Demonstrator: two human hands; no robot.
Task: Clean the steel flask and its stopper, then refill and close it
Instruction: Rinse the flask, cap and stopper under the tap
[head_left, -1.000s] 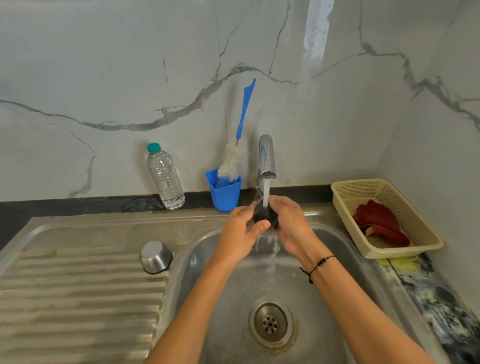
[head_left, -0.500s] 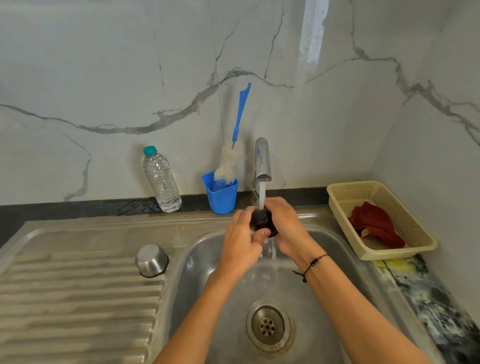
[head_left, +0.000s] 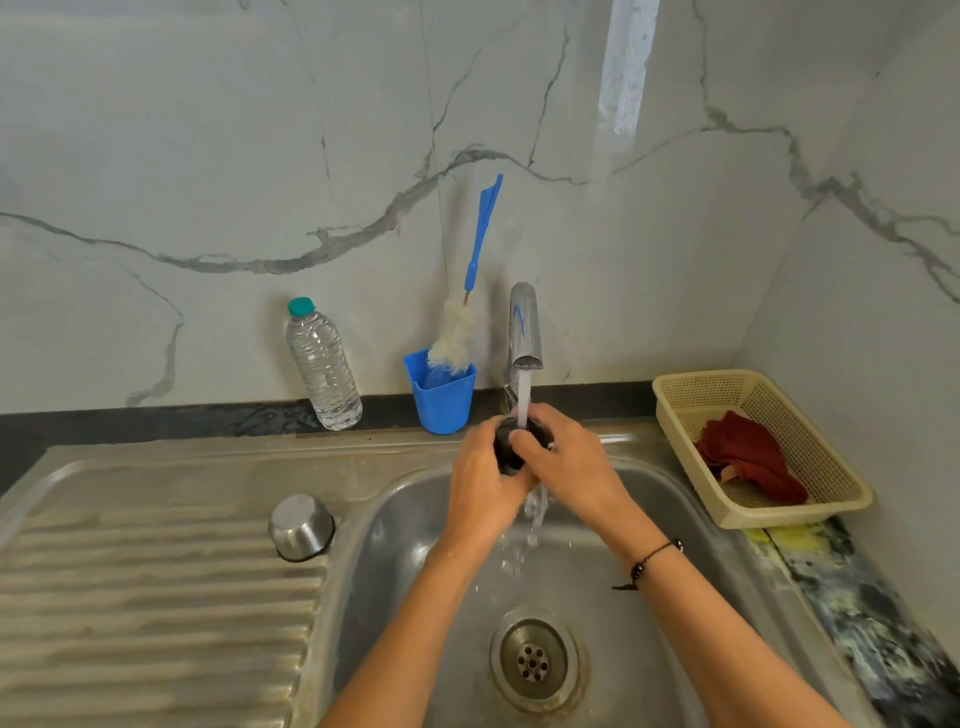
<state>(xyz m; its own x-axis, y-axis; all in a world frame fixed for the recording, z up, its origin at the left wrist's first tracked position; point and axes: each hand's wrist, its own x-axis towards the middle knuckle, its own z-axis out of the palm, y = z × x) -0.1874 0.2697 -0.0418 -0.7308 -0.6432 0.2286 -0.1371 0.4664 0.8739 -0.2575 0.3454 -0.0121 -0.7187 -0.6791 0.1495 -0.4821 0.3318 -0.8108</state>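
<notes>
Black stopper under running tap — both hands grip it

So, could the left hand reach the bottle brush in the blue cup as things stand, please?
Probably yes, once it lets go: the left hand now grips the stopper, and nothing stands between it and the brush.

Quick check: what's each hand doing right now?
Left hand: fingers curled round the black stopper, gripping it under the running tap.
Right hand: also gripping the stopper, thumb on top.
</notes>
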